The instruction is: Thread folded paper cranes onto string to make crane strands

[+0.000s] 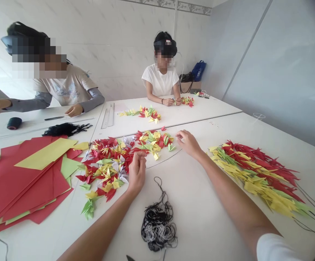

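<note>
A heap of small folded paper cranes [114, 163] in red, yellow, green and white lies on the white table [201, 203]. My left hand [137, 172] rests at the heap's near edge with its fingers bunched, and I cannot tell if they hold anything. My right hand [188, 143] hovers at the heap's right end, its fingertips close to a few yellow and red cranes. A tangle of black and grey thread [158, 225] lies between my forearms. To the right, long strings of red, yellow and green paper cranes [255, 177] are laid out side by side.
Stacked red, yellow and green paper sheets [29, 177] lie at the left. Across the table, a seated person [160, 79] works near small crane piles [143, 113]. Another person [67, 87] sits at the left, near a black thread spool [14, 123]. Bags [198, 71] stand behind.
</note>
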